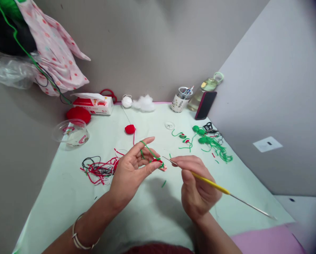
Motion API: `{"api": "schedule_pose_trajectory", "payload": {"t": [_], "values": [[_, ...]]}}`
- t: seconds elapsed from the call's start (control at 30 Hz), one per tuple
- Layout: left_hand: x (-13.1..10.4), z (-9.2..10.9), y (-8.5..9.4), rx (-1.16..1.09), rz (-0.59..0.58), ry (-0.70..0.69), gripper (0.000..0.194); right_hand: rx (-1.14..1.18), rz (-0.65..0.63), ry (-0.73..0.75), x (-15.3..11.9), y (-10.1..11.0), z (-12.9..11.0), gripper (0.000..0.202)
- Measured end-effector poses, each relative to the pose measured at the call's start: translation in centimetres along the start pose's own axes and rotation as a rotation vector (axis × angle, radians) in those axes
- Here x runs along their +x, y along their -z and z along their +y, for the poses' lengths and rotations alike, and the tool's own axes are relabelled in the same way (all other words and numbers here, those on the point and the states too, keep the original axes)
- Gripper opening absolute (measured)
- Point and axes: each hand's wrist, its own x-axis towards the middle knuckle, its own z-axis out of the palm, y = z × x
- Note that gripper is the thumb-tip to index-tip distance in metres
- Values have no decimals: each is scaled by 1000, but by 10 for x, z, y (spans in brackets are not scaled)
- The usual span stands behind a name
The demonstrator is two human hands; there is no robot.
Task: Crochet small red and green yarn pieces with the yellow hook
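Crochet hook (216,187): shiny metal shaft, yellow plastic grip; green yarn (149,152) fuzzy; table cover (68,197) matt.

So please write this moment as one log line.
left hand: pinches red-green piece, green yarn over finger | right hand: holds crochet hook

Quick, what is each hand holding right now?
Left hand: closed on a small red piece, green yarn over the fingers.
Right hand: holding a crochet hook.

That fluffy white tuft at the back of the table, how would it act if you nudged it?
The white stuffing tuft looks wispy and loose, so it is probably very light and would likely slide or tumble at a touch. Its ragged edges suggest it squashes easily and might pull apart.
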Motion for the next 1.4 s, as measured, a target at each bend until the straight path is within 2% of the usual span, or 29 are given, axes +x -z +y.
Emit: {"api": "schedule_pose_trajectory", "payload": {"t": [0.13,0.37,0.8,0.97,1.23,1.3,1.4], "values": [[0,0,0,1,16,0,59,33,-19,-6,-1,1,0,26],[0,1,-1,-11,15,-10,76,38,-72,-24,-1,2,0,29],[-2,0,-2,-4,19,-5,73,38,-107,-17,0,1,1,30],[-1,0,-1,-35,11,24,63,40,-127,0,0,0,0,31],[-1,-4,-4,-204,-53,118,73,-99,-32,105,-8,-7,1,35],[-2,-4,-5,-218,-54,116,76,-68,-19,82,-7,-9,1,34],[-3,-5,-5,-206,-35,103,79,24,-27,-28,-5,-10,0,31]]}}
